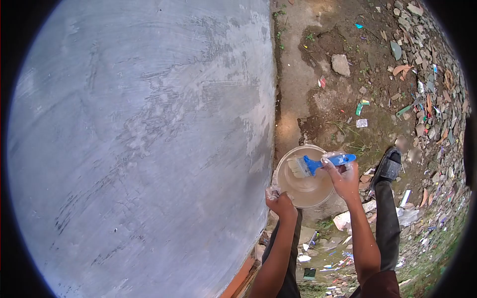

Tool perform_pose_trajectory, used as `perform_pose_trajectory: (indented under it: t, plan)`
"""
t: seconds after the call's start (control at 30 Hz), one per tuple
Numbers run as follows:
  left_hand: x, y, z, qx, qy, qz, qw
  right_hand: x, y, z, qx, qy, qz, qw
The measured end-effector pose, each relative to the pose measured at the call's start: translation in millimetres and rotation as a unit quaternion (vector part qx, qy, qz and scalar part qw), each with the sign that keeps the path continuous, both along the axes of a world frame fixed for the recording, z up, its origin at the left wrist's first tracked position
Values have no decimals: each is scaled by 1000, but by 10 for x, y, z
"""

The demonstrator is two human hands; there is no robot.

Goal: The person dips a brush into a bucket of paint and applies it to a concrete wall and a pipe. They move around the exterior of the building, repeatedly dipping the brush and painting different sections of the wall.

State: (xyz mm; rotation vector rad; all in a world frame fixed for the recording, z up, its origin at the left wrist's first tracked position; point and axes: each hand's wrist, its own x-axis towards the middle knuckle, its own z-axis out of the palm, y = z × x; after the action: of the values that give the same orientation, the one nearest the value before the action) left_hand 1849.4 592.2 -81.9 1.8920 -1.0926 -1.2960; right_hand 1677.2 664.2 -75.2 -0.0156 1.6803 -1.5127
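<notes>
A round pale bucket (318, 197) stands beside the wall's edge, with some whitish liquid low inside. My right hand (343, 174) is closed on the blue handle of a wide brush (312, 165), whose pale bristles point left over the bucket's opening. My left hand (279, 199), fingers curled, is at the bucket's left rim; whether it grips the rim or something else is hidden. White smears cover the fingers of both hands. The large grey wall (149, 124) fills the left side, streaked with darker and lighter patches.
My foot in a dark shoe (389, 166) stands right of the bucket. A stone (340, 65) lies on the dirt ground further up. Rubble and litter (432, 99) spread along the right side. An orange-brown edge (240, 278) runs below the wall at the bottom.
</notes>
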Motion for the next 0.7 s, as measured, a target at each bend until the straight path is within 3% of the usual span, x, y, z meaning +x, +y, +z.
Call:
perform_pose_trajectory:
  t: [0.03, 0.13, 0.23, 0.3, 0.37, 0.4, 0.43, 0.5, 0.57, 0.7]
  plan:
    - [-7, -45, -7, 10, 27, 20, 999, -102, -35, 51, -33, -83, -33, 995]
    - [-47, -70, 7, 30, 19, 23, 999, -326, -361, 260, -114, -80, -118, 983]
    - [-87, -6, -66, 24, 15, 17, 999, -456, -913, 630, -266, -115, -224, 931]
    - [-139, 26, -107, 0, 16, 15, 1000, -490, -1295, 952, -352, -108, -235, 900]
    - [-188, 29, -69, -13, 127, -46, 991, -501, -1594, 1215, -431, -143, -256, 853]
    - [-132, -1, -96, -63, 110, -124, 984, -492, -1700, 1214, -433, -143, -260, 851]
    - [-122, 7, -98, -65, 110, -127, 984, -461, -1822, 1149, -440, -89, -263, 854]
    - [-143, 28, -124, -2, 125, -36, 992, -426, -1992, 910, -449, -32, -262, 854]
    - [-206, -15, -42, 15, 85, -38, 996, -413, -2032, 515, -352, -94, -304, 880]
    - [-256, -136, 23, 18, 5, -26, 999, -444, -1963, 30, -239, -44, -362, 900]
